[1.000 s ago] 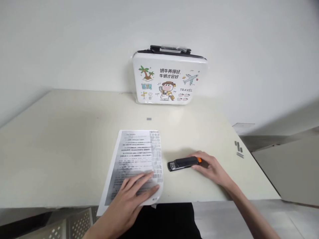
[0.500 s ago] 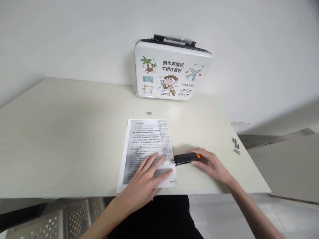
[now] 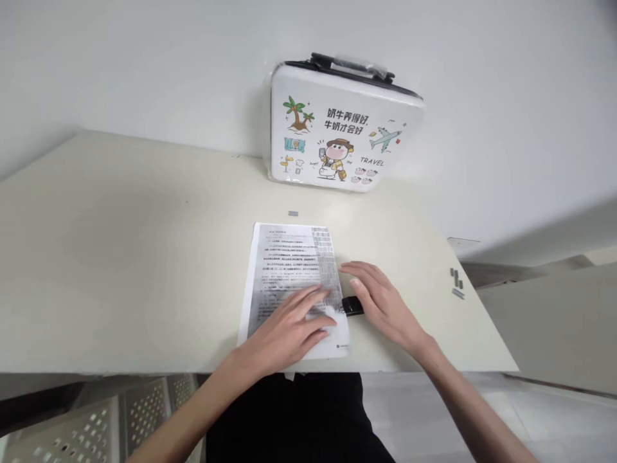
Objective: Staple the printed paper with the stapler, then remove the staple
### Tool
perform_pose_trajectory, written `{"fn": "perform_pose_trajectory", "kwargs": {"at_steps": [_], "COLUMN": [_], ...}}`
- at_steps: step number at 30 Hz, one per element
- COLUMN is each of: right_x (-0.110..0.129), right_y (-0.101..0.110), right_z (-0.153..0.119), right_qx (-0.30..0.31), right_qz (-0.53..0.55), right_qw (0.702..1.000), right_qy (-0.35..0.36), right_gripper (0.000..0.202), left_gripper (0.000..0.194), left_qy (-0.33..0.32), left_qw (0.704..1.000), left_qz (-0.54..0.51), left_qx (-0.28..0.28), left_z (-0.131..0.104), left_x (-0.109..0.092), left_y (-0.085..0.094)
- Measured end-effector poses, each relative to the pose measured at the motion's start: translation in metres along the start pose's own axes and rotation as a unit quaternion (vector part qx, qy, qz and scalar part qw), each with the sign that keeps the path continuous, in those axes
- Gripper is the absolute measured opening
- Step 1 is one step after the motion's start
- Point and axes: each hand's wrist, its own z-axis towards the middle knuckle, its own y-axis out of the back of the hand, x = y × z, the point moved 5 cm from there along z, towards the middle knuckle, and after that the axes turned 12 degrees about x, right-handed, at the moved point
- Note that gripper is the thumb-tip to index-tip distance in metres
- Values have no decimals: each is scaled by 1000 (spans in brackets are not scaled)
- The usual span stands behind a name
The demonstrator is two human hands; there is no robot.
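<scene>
head view, seen from above the desk. right hand lies palm down over a black stapler, fingers stretched and slightly spread toward the paper's right edge; only the tool's dark front end shows beneath the palm, so whether the fingers grip it or merely press on it cannot be told. left hand rests flat on the lower part of a printed sheet, fingers extended and loosely parted, pinning the page. the stapler's nose meets the sheet's right margin, near its lower corner. sheet and stapler lie near the front edge of a pale cream table. a small grey strip of staples lies on the table beyond the sheet, and a few more loose staple pieces lie well apart near the right edge. a white illustrated case with a black handle stands upright at the back, leaning on a plain white wall. a perforated metal panel shows below the table front, at left.

compared with half a second ago: the right hand then held the stapler's orange rear end, with most of its body exposed; it has moved forward and now covers nearly all of the tool. the left hand has kept its place on the page.
</scene>
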Motion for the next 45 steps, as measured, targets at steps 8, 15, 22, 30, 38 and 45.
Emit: {"fn": "perform_pose_trajectory", "kwargs": {"at_steps": [8,15,22,30,38,45], "right_x": [1,2,5,4,3,5], "right_y": [-14,-21,-24,-20,-14,-17], "right_z": [10,10,12,9,8,10], "right_qx": [42,36,27,24,19,27], "right_qz": [-54,-117,-159,-109,-37,-67], "right_qw": [996,991,984,988,993,991], "right_qy": [-56,-60,-78,-104,-107,-109], "right_gripper": [52,51,49,50,51,50], "left_gripper": [74,68,67,65,63,62], "left_qy": [45,43,47,49,54,52], "left_qw": [997,994,993,993,993,994], "left_qz": [59,97,101,100,94,86], "left_qx": [-20,-34,-38,-45,-37,-44], "left_z": [8,9,8,7,8,11], "left_x": [8,4,6,5,4,3], "left_y": [-23,-29,-32,-31,-30,-31]}}
